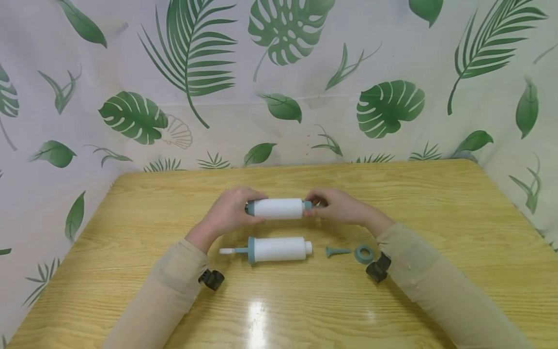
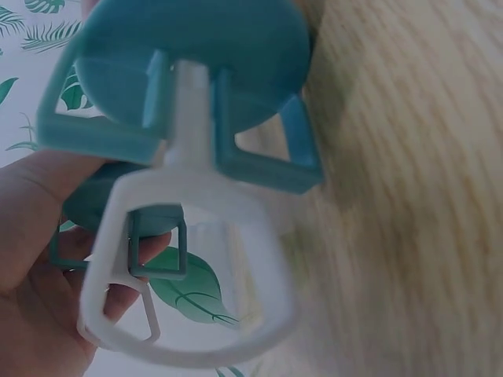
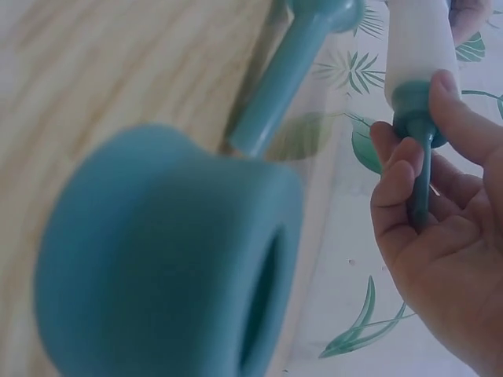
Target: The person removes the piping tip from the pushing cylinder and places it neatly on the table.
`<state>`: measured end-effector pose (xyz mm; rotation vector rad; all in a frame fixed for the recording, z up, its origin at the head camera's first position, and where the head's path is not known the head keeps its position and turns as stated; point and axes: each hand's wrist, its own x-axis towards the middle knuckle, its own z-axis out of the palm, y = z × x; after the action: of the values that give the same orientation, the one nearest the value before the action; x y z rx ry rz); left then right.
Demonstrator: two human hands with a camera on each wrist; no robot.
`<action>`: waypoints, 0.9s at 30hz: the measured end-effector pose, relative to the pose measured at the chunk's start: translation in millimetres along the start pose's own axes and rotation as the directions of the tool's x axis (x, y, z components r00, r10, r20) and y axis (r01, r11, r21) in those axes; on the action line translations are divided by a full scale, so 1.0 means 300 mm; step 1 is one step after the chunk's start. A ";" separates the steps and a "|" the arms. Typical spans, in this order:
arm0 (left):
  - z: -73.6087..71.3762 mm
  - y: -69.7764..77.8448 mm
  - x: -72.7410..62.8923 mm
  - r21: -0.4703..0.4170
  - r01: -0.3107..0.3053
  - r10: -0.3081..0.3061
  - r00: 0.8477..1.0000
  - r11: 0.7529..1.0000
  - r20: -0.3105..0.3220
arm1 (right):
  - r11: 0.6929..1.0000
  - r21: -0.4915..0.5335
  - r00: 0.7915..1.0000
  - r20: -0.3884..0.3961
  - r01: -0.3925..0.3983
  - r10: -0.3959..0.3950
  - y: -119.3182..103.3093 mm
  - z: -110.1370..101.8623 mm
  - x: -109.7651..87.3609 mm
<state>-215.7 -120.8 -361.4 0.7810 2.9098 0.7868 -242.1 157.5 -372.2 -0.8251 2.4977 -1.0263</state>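
A white pastry syringe [image 1: 279, 208] with teal ends lies level between both hands, above the table. My left hand [image 1: 231, 211] grips its teal handle end, thumb and fingers around it; the left wrist view shows the white pull ring [image 2: 149, 314] by the palm. At the other end my right hand [image 1: 340, 206] holds the teal collar [image 3: 413, 100], thumb against it and fingers curled about the slim teal nozzle [image 3: 422, 177]. A second white syringe [image 1: 279, 248] lies on the table nearer me, its plunger pointing left and its front end bare.
Right of the second syringe a loose teal nozzle [image 1: 337, 251] and a teal ring collar [image 1: 364, 254] lie on the wooden table [image 1: 305, 305]. The collar is close to the right wrist's camera mount [image 1: 378, 268]. A leaf-patterned cloth [image 1: 226, 116] hangs behind the table.
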 end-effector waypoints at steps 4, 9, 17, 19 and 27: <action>0.001 0.001 0.000 -0.016 0.023 -0.023 1.000 1.000 0.019 | 0.999 -0.045 0.999 -0.025 0.031 -0.032 0.001 -0.002 -0.004; 0.004 0.000 0.000 -0.051 0.027 -0.025 0.999 0.998 0.031 | 0.998 -0.056 0.999 -0.026 0.042 -0.044 0.005 -0.003 -0.009; 0.007 -0.007 0.003 -0.100 0.011 -0.007 0.999 0.995 0.046 | 0.996 -0.055 0.997 -0.016 0.076 -0.077 -0.006 -0.005 -0.016; 0.006 -0.009 0.003 -0.107 0.013 -0.007 0.999 0.994 0.051 | 0.995 -0.055 0.996 -0.016 0.086 -0.087 -0.010 -0.005 -0.019; 0.000 -0.027 0.003 -0.198 0.032 -0.018 0.997 0.980 0.069 | 0.995 -0.065 0.996 -0.043 0.072 -0.075 -0.007 0.001 -0.020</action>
<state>-220.2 -126.4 -365.3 0.7346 2.7224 1.0102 -236.5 159.8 -370.4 -0.9287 2.5678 -1.0050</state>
